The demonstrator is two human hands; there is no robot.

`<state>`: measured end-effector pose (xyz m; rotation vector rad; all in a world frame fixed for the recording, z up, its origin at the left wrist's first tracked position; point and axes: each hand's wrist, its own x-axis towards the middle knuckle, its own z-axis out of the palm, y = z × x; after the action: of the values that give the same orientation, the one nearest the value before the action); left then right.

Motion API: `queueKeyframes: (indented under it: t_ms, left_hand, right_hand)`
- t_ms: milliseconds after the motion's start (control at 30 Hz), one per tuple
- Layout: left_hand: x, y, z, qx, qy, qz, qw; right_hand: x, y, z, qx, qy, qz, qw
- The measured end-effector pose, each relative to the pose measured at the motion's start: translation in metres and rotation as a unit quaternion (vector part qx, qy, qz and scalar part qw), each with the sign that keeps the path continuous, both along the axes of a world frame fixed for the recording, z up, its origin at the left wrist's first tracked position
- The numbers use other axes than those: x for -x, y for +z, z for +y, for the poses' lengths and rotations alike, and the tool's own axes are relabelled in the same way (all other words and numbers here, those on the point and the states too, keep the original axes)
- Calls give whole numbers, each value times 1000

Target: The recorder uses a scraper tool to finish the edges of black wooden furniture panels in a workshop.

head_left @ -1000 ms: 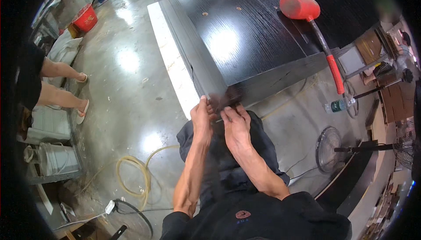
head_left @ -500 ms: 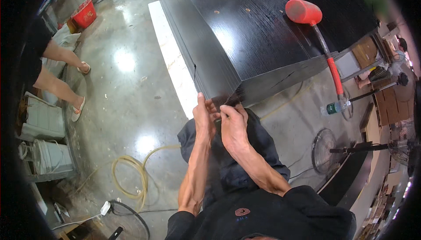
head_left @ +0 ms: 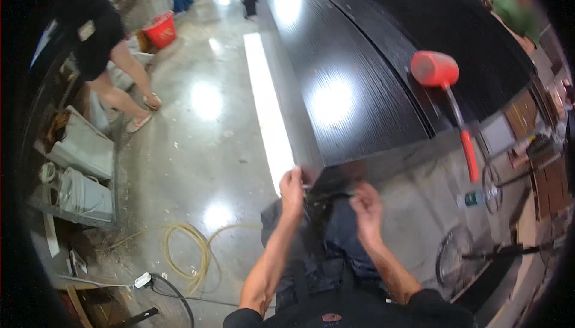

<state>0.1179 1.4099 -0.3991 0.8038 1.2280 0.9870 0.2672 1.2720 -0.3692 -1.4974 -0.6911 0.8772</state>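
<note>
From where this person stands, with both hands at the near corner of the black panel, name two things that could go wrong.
1. The red mallet lies loose on the black panel, its handle reaching towards the near edge; jolting the panel might send it off.
2. Both the left hand and the right hand work a thin dark strip right at the panel's corner, so fingers could get nicked or pinched there.
</note>
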Motion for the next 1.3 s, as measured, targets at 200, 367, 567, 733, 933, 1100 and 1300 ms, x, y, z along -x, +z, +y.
queueKeyframes:
  t_ms: [200, 367, 567, 733, 933, 1100, 1300]
  left_hand:
    - [-9, 5, -2, -29, 66, -119, 990]
    - [-17, 3, 9, -44, 65, -166, 983]
    - [-24, 17, 24, -25, 63, -215, 974]
    - [-29, 6, 36, -62, 59, -268, 959]
    - [-27, 0, 35, -69, 88, -203, 973]
    - [-30, 20, 20, -50, 97, -127, 986]
    - [-18, 4, 7, -53, 111, -117, 985]
  right_hand:
    - [-35, 0, 9, -95, -120, -186, 970]
    - [-50, -8, 19, -98, -126, -273, 949]
    - [-54, -13, 26, -105, -66, -228, 966]
    - [-70, -25, 44, -110, -92, -202, 969]
    - [-60, 15, 33, -120, 0, -78, 990]
    - [-76, 6, 31, -125, 7, -118, 985]
    - [-60, 24, 12, -138, -12, -142, 980]
